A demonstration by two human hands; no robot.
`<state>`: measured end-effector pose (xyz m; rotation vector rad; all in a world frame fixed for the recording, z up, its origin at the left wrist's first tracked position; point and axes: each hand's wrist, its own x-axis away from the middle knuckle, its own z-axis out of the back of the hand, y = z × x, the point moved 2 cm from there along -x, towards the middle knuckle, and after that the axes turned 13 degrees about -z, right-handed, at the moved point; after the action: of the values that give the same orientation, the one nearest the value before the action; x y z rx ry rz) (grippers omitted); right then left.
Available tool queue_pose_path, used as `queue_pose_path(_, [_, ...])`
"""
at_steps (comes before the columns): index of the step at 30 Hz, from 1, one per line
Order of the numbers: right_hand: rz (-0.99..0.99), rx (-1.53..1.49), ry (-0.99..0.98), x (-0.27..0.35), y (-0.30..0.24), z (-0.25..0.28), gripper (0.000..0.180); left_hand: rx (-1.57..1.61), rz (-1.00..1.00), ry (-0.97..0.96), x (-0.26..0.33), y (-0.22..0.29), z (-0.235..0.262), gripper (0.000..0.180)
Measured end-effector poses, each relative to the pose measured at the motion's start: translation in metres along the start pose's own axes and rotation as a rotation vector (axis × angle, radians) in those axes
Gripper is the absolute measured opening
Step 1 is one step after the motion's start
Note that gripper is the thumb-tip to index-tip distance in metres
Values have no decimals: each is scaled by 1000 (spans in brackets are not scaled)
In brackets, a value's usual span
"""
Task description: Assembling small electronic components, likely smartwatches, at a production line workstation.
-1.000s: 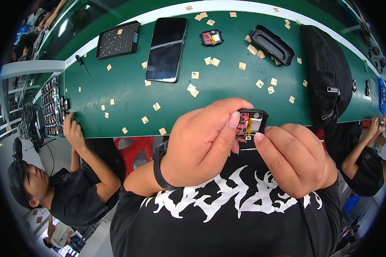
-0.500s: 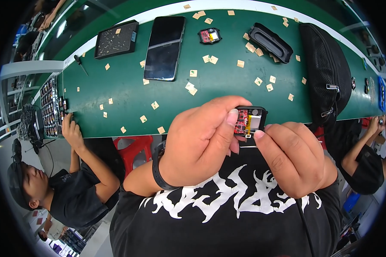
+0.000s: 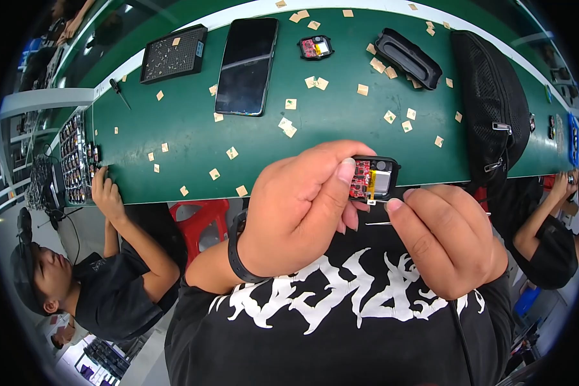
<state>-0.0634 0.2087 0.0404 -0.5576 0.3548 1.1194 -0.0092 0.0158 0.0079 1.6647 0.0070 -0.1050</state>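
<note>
Above my lap, at the table's near edge, my left hand (image 3: 302,206) is closed around a black smartwatch case (image 3: 395,174), its thumb on the rim. Inside the case show a red circuit board (image 3: 360,175), a silver block (image 3: 382,181) and a yellow flex strip (image 3: 372,183). The strip ends at a small white-edged part (image 3: 371,202) below the lower rim. My right hand (image 3: 447,241) is closed, thumb tip just right of that part. A thin silver tool (image 3: 377,223) passes beneath its fingers, mostly hidden, so its exact kind cannot be made out.
On the green table (image 3: 193,141) lie a black phone (image 3: 246,67), another open watch case (image 3: 315,47), a black tray (image 3: 172,55), a black holder (image 3: 408,58), a black pouch (image 3: 489,103), a screwdriver (image 3: 119,93) and scattered beige squares. A co-worker (image 3: 103,276) sits at left.
The right thumb and fingers have shifted slightly right and down from the case. More of the thin silver tool shows below it. The left hand still holds the case, nearly unmoved.
</note>
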Motion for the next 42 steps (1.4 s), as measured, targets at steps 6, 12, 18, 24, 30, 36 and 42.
queue_pose_path(6, [-24, -9, -35, 2, 1, -3, 37, -64, -16, 4, 1, 2, -1, 33])
queue_pose_path(12, [-40, -75, -39, 2, -1, -5, 38, -106, -72, -6, 1, 2, -1, 33])
queue_pose_path(18, [-6, -94, -32, 2, 0, -5, 36, -73, -68, 0, 2, 3, -1, 33])
queue_pose_path(24, [0, -62, -58, 2, -2, -5, 36, -86, -53, -8, 3, 0, -1, 32])
queue_pose_path(30, [-39, -110, -105, 3, 0, -4, 38, -120, -66, -14, 4, 0, -3, 30])
queue_pose_path(36, [-80, -103, -75, 4, -1, -3, 40, -210, -130, -20, 2, 5, -3, 30])
queue_pose_path(42, [-73, -124, -90, 4, -4, -5, 42, -222, -133, -25, 5, 3, -2, 29])
